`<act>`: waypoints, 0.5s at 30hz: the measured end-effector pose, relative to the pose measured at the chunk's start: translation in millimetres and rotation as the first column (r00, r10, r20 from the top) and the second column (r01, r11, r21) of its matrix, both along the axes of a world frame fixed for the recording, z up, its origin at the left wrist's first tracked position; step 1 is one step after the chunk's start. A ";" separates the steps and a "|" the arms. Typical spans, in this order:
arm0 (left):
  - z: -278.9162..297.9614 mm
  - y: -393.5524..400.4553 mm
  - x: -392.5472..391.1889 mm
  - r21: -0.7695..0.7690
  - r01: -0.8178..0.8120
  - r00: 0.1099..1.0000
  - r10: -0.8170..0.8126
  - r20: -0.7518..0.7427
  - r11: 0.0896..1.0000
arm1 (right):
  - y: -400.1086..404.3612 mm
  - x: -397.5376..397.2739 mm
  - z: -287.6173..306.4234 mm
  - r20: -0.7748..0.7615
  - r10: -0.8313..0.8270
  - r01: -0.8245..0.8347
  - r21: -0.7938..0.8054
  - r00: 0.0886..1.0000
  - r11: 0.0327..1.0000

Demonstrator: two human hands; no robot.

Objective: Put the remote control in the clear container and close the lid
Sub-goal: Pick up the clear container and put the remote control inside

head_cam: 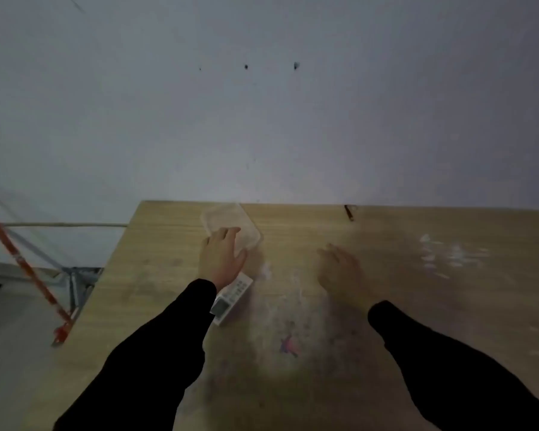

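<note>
Left of the table point(156, 275): an orange pole point(28, 269) slants to the floor. Left hand point(221, 259) — fingers spread, holding nothing — reaches over the near corner of the clear container point(227, 219), which sits at the far edge; whether it touches cannot be told. Remote point(232, 295) lies on the table just near of that hand, partly under the wrist, ungripped. Right hand point(339, 269) — blurred, fingers apart, empty — is well right of the remote. Small dark object point(349, 212) at the far edge.

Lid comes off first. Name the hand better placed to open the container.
Left. The left hand already reaches onto the clear container; the right hand hovers apart over bare table.
</note>
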State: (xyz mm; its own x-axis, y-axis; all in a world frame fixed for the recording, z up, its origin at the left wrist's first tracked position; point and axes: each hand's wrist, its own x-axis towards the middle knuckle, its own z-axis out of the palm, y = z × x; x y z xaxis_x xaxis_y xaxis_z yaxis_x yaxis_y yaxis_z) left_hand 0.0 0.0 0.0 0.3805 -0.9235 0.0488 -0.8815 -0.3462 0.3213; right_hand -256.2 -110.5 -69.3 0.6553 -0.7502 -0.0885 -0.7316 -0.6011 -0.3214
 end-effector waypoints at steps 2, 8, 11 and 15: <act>-14.9 -5.3 7.8 0.025 -0.011 0.999 0.012 -0.042 1.000 | 9.5 -4.7 -20.0 -0.058 -0.045 0.047 0.037 0.997 0.998; -60.9 -17.3 22.6 0.111 0.016 1.000 -0.016 -0.008 0.994 | 34.0 -12.1 -51.9 0.025 -0.149 0.150 -0.021 0.989 0.989; -73.9 -24.9 29.5 0.124 -0.004 1.000 0.008 -0.026 0.992 | 40.8 -9.0 -55.0 0.016 -0.178 0.179 -0.087 0.984 0.980; -71.1 -35.8 34.1 0.078 -0.022 1.000 0.022 0.004 0.997 | 39.5 -9.0 -61.8 0.035 -0.195 0.198 -0.108 0.980 0.974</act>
